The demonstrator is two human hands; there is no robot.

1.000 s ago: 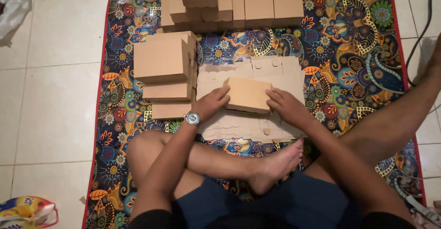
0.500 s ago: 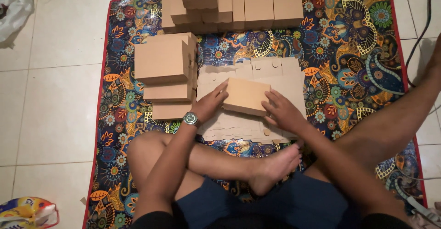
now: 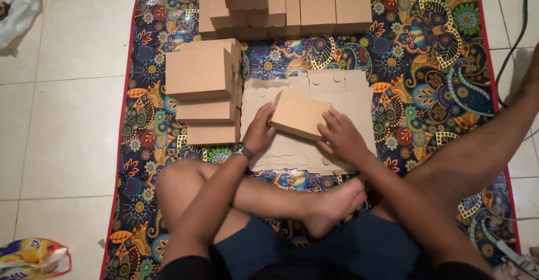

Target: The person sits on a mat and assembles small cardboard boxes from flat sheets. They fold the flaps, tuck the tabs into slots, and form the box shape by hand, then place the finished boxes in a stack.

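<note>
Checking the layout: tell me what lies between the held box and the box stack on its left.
Flat cardboard sheets only, seen from the head view.

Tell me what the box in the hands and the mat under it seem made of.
Box: plain brown cardboard, matte, with crisp folded edges. Mat: looks like printed fabric or thin vinyl, flat with a bright floral pattern and a red border; the picture leaves it open.

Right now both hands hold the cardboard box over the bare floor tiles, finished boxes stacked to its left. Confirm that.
Not quite. The head view shows the left hand and right hand holding the cardboard box over flat cardboard sheets on the patterned mat. The finished boxes do stand left.
</note>
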